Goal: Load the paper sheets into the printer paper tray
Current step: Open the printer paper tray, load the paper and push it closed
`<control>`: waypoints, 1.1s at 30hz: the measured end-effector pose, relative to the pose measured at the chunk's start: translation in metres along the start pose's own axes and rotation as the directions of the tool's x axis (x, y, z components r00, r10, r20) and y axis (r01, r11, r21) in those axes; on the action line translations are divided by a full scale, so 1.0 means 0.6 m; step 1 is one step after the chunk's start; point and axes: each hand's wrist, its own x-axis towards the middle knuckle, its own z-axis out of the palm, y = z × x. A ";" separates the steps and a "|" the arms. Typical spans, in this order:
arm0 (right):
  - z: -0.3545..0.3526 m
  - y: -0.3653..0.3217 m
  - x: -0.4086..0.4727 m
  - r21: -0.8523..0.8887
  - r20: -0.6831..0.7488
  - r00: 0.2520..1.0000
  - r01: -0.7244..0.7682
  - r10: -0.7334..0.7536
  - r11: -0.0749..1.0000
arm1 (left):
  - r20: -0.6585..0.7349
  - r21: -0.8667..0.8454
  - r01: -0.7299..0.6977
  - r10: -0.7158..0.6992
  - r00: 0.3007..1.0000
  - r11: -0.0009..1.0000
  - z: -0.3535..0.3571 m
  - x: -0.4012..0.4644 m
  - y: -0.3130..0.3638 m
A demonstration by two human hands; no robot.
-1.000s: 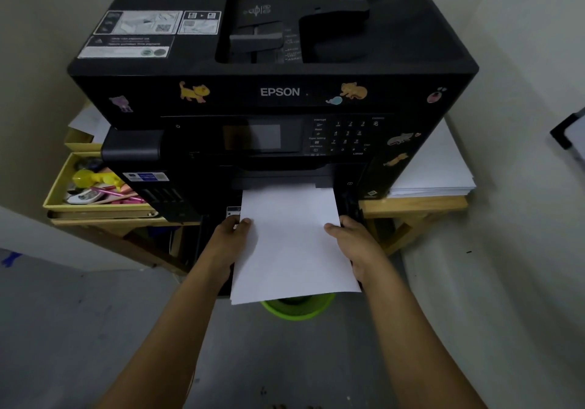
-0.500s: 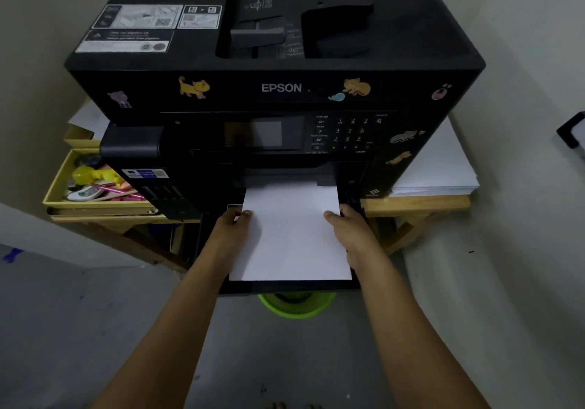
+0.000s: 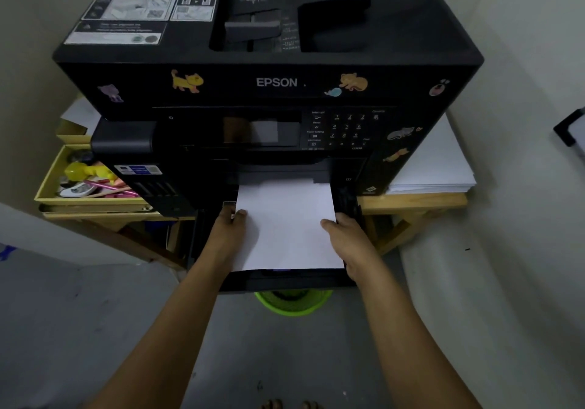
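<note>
Now both hands (image 3: pixel 228 230) (image 3: pixel 348 234) press paper sheets (image 3: pixel 286 225) into tray (image 3: pixel 285 278).

Dim grey floor (image 3: pixel 79 329), wooden table (image 3: pixel 411 201)

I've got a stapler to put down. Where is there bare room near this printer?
Bare: the printer lid right of its feeder, and the wooden table edge under the paper stack. Crowded: the yellow tray, and the paper tray, filled by sheets and both hands.
</note>
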 end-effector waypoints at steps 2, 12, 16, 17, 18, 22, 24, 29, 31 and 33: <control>0.003 -0.007 0.000 -0.013 -0.028 0.999 0.032 -0.033 0.999 | -0.012 -0.004 -0.005 0.005 1.000 1.000 0.000 0.003 0.006; 0.004 -0.040 0.002 -0.067 -0.088 0.990 0.106 -0.112 0.992 | -0.016 -0.022 0.027 -0.028 0.999 0.999 -0.012 0.006 -0.007; -0.009 -0.031 -0.009 -0.110 -0.071 0.990 0.113 -0.121 0.988 | -0.025 0.056 -0.023 0.025 0.999 0.998 -0.019 -0.001 -0.014; -0.009 -0.027 -0.007 -0.135 -0.081 0.986 0.136 -0.147 0.982 | -0.032 0.075 -0.042 0.045 0.999 0.996 -0.019 -0.003 -0.014; -0.009 -0.023 -0.004 -0.168 -0.089 0.980 0.160 -0.177 0.973 | -0.032 0.108 -0.056 0.060 0.998 0.993 -0.019 -0.004 -0.014; 0.003 -0.015 -0.001 -0.300 -0.096 0.958 0.230 -0.269 0.926 | -0.056 0.268 -0.115 0.135 0.989 0.957 -0.021 0.000 -0.016; 0.007 -0.012 -0.002 -0.356 -0.096 0.947 0.254 -0.305 0.899 | -0.062 0.356 -0.135 0.167 0.984 0.925 -0.021 0.004 -0.020; 0.010 -0.001 0.002 -0.455 -0.126 0.909 0.303 -0.398 0.837 | -0.071 0.529 -0.195 0.272 0.960 0.826 -0.018 0.005 -0.023; 0.015 0.003 0.000 -0.510 -0.150 0.889 0.306 -0.433 0.804 | -0.079 0.540 -0.203 0.289 0.954 0.817 -0.017 -0.001 -0.022; 0.020 0.004 -0.006 -0.575 -0.180 0.869 0.287 -0.461 0.766 | -0.071 0.532 -0.206 0.286 0.956 0.821 -0.016 -0.002 -0.024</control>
